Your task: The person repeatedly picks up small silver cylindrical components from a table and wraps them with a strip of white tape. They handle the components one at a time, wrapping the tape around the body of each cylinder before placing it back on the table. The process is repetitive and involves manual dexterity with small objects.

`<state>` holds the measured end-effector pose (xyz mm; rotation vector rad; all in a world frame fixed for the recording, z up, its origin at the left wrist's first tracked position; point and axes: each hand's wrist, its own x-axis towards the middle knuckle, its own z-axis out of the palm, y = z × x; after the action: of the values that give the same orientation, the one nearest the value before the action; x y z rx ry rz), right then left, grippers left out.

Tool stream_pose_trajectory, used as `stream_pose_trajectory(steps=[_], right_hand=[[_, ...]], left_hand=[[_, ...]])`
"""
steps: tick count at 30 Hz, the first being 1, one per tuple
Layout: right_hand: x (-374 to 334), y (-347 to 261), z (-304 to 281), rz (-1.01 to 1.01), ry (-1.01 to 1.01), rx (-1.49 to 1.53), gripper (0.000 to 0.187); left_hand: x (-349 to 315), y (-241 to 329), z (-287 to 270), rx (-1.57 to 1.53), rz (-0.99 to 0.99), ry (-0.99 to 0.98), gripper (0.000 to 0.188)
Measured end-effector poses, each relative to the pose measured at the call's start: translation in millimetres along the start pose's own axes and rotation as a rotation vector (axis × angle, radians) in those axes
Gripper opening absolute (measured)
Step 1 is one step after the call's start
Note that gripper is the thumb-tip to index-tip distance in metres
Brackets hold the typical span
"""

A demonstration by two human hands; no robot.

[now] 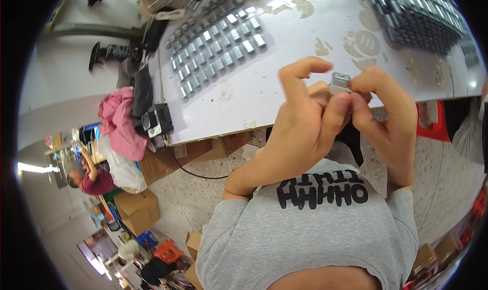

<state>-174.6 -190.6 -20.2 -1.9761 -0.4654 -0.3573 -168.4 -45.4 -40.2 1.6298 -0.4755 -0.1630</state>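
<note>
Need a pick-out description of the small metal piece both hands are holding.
Start at the white worktable. At its near edge, the left hand and right hand meet; pinched between them is a small silver metal block. Similar pieces lie in rows on the table; this is the only one lifted and held.

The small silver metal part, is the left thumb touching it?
Touching. The head view shows the left thumb pressed flat against the small silver metal part, with the right hand pinching it from the other side.
</note>
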Motion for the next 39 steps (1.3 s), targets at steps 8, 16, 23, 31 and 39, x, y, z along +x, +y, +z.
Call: stream_pose_trajectory(steps=[8,16,23,31,39], right_hand=[[6.6,5.3,7.1,-0.134,-0.086,-0.116,0.015],[5.6,2.3,1.9,0.370,-0.186,0.437,0.006],[5.4,11.4,-3.8,0.341,-0.229,0.510,0.006],[2.2,11.7,-5.9,0.348,-0.184,0.561,0.005],[1.3,16.3,-4.8,0.287,-0.140,0.462,0.004]], left_hand=[[11.7,1.7,-31.5,0.028,0.016,0.020,0.022],[5.9,4.9,-32.9,-0.370,-0.164,0.003,0.026],[5.2,1.3,-25.8,-0.415,-0.167,0.012,0.024],[4.6,1.3,-21.6,-0.389,-0.179,0.006,0.026],[2.9,9.1,-7.6,-0.228,-0.074,0.136,0.024]])
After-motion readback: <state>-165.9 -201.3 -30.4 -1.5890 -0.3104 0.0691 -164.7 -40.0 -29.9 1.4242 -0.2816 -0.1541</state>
